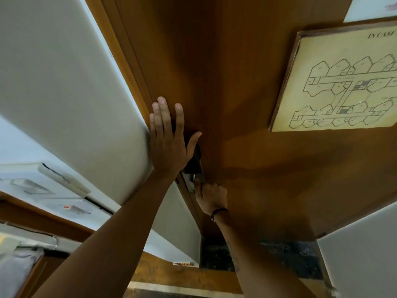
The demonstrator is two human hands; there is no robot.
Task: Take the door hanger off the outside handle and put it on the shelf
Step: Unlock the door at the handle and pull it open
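A brown wooden door (236,82) fills the view, seen from its inside face. My left hand (169,138) lies flat on the door near its left edge, fingers spread, covering part of a dark lock housing (193,162). Below it my right hand (211,197) is closed around the inside door handle (191,182), of which only a bit of metal shows. The door hanger and the outside handle are hidden from view.
A framed floor plan (335,82) hangs on the door at the right. A white wall (64,82) and the door frame (129,67) stand at the left. Lower left is a wooden shelf unit (43,214) with white items. Dark floor (290,259) lies below.
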